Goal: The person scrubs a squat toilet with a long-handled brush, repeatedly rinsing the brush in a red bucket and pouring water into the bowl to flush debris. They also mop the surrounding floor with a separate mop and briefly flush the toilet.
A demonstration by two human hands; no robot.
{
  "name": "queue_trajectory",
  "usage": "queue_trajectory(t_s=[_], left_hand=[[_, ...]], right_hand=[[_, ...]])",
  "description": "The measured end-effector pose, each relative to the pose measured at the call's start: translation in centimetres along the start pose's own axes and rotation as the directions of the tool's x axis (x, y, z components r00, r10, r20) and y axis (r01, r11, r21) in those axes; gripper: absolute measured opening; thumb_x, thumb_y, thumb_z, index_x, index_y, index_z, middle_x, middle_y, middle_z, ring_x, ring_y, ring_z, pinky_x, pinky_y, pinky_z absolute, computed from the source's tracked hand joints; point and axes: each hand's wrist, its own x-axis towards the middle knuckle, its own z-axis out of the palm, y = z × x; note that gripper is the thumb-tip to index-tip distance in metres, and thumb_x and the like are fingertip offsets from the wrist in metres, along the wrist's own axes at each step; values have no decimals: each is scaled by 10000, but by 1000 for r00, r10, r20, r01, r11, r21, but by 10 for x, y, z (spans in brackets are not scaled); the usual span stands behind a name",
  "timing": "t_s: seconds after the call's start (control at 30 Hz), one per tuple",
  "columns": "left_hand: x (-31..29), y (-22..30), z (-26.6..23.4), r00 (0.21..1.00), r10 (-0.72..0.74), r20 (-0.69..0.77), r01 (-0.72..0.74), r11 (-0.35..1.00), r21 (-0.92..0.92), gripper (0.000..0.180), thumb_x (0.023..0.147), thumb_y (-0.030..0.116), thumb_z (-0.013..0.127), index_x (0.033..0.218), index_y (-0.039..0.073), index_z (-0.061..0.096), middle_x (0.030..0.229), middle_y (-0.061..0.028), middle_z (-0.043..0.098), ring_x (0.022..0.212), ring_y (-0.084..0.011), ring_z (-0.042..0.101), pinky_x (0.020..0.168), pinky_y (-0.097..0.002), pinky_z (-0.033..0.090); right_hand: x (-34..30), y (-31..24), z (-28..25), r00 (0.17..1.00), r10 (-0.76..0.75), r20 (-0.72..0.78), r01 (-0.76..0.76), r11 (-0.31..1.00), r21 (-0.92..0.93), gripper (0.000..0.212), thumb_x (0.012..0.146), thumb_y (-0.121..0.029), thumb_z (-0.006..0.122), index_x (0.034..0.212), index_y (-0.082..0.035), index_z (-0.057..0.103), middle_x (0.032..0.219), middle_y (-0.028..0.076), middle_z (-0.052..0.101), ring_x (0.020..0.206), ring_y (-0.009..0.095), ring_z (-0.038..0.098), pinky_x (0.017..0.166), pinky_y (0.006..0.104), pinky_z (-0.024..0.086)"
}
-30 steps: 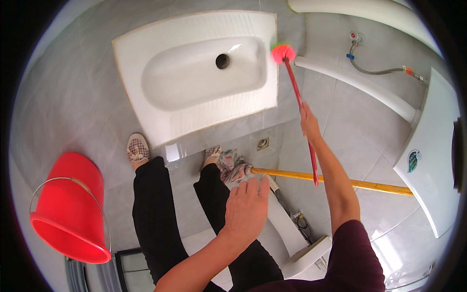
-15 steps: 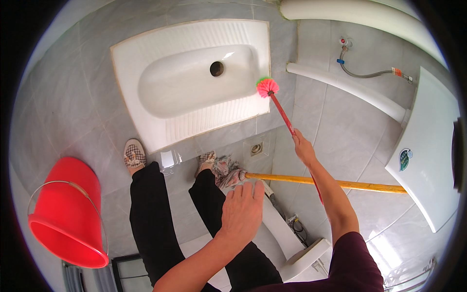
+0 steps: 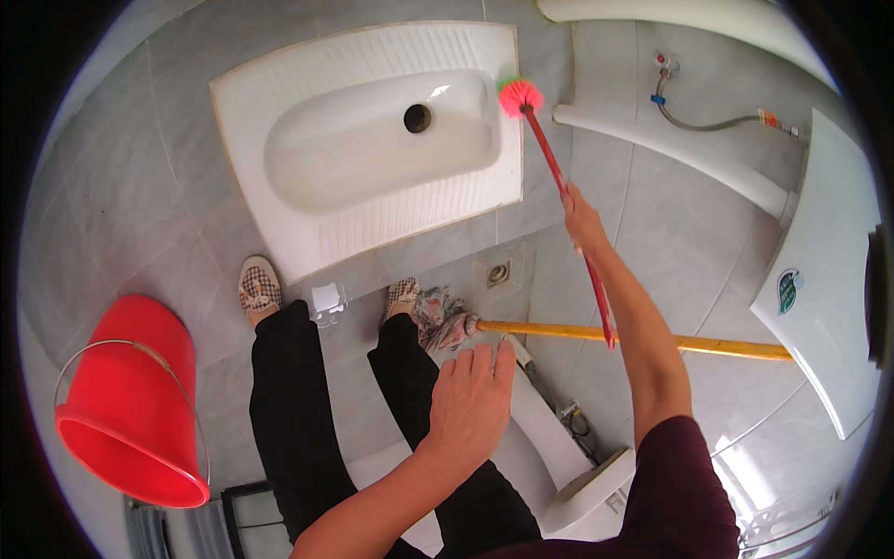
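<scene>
My right hand (image 3: 583,220) is wrapped round the red handle of a long toilet brush (image 3: 546,149). Its round pink-and-green bristle head is at the right edge of a white squat toilet (image 3: 400,216); whether it touches the ceramic I cannot tell. The lower end of the handle runs down alongside my right forearm. Over my right leg, my left hand (image 3: 470,402) hovers with its fingers stretched out and nothing visible in it, back of the hand up; the palm is hidden.
A red bucket (image 3: 135,373) with a wire handle stands at the left. Beside my foot lies a mop head (image 3: 442,320), its wooden handle crossing right under my forearm. Near it is a floor drain (image 3: 499,273). White pipe (image 3: 680,158), hose (image 3: 708,128) and white cistern (image 3: 819,279) line the right.
The brush head and my right hand have moved up in the view, farther along the toilet's right edge. My left hand has barely moved. The whole view has shifted slightly.
</scene>
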Motion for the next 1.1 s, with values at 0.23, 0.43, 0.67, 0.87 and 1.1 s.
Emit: queue_trajectory(t_s=[0.23, 0.43, 0.67, 0.87, 1.1], left_hand=[[0, 2, 2, 997, 46, -60, -47, 999, -6, 339, 760, 55, 563, 1094, 1, 550, 833, -96, 511, 769, -234, 543, 652, -350, 423], [-3, 2, 4, 999, 30, 15, -30, 1000, 6, 327, 768, 46, 553, 1092, 0, 551, 849, -104, 521, 792, -249, 556, 685, -358, 440], [-4, -5, 0, 999, -1, -40, 2, 1000, 21, 423, 772, 96, 661, 1161, 4, 524, 877, -103, 523, 817, -262, 551, 701, -364, 448], [-6, -3, -1, 1000, -3, 20, 2, 999, 37, 445, 766, 99, 668, 1177, 7, 524, 877, -97, 520, 817, -257, 545, 704, -363, 449], [-3, -9, -7, 998, -27, -53, 26, 1000, -9, 301, 787, 60, 540, 1082, 4, 548, 845, -108, 526, 780, -253, 560, 664, -365, 443]], right_hand=[[1, 93, 44, 971, -196, -135, 176, 973, -148, 393, 997, -376, 325, 1335, -199, 419, 1118, 221, 614, 1032, 433, 570, 860, 485, 450], [-1, 24, 23, 928, -306, -214, 324, 944, 55, 419, 991, -362, 362, 1323, -123, 453, 1011, 195, 621, 915, 389, 574, 775, 418, 447], [-72, 161, 73, 983, -41, -178, 68, 987, 148, 410, 983, -354, 414, 1305, -113, 498, 1119, 206, 616, 1033, 389, 586, 851, 400, 458], [-20, 46, 70, 947, -308, -87, 304, 951, -61, 395, 985, -311, 421, 1342, -147, 452, 1088, 237, 600, 1028, 399, 578, 848, 412, 456], [-34, 106, 72, 950, -216, -226, 266, 939, 220, 380, 981, -278, 439, 1334, -140, 474, 1163, 213, 598, 1066, 384, 572, 902, 383, 452]])
